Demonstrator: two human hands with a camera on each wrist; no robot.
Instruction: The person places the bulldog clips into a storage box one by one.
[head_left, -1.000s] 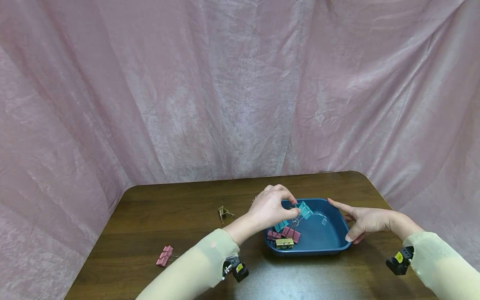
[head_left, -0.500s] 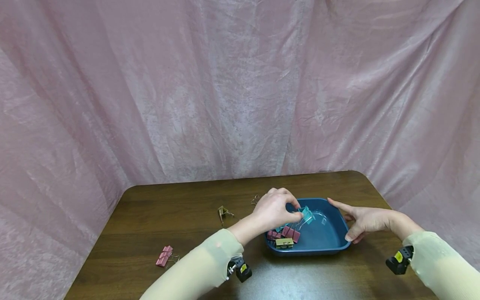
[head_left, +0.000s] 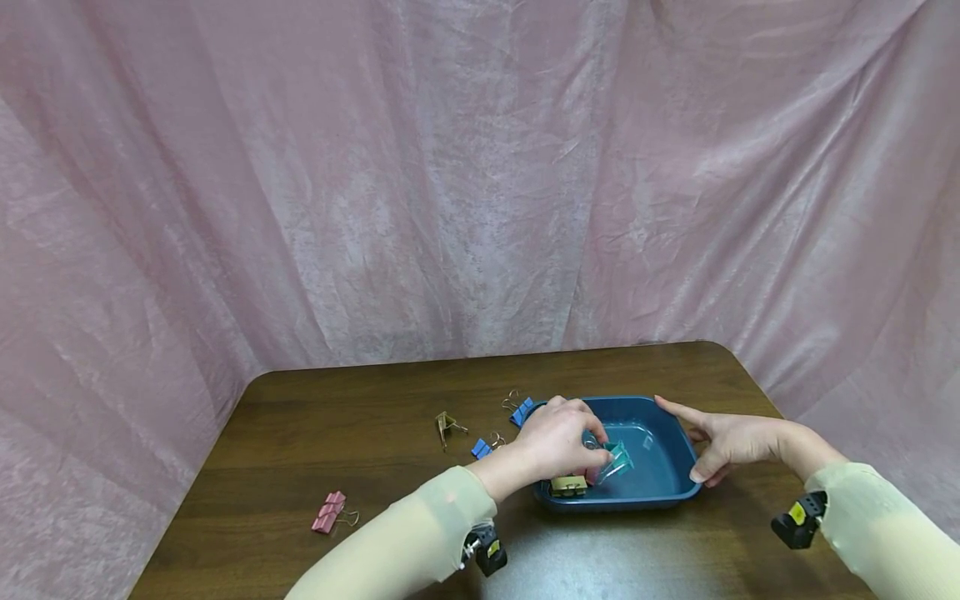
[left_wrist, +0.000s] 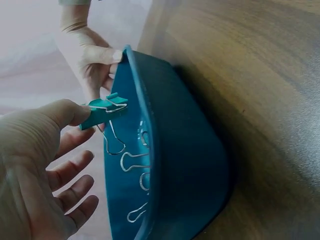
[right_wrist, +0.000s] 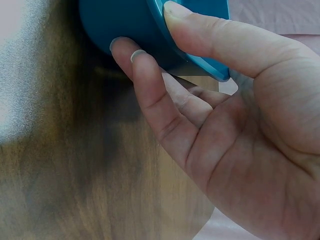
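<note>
My left hand (head_left: 558, 437) pinches a teal binder clip (head_left: 618, 460) between thumb and index finger, low over the inside of a blue tray (head_left: 628, 505). In the left wrist view the clip (left_wrist: 102, 112) has its wire handles hanging down, and the other fingers are spread loosely. My right hand (head_left: 735, 450) holds the tray's right end. The right wrist view has the thumb on the rim (right_wrist: 165, 30) and fingertips against the outer wall. A gold binder clip (head_left: 568, 486) lies in the tray's near left corner; other clips there are mostly hidden by my left hand.
Left of the tray, two blue binder clips (head_left: 522, 412) lie on the brown wooden table (head_left: 360, 442). A gold binder clip (head_left: 442, 423) lies farther left, and a pink binder clip (head_left: 328, 512) near the left side. A pink curtain (head_left: 465, 183) hangs behind.
My left hand has moved right and toward me, lowering the teal binder clip into the tray. The two blue clips have come into sight behind it. My right hand stays in place.
</note>
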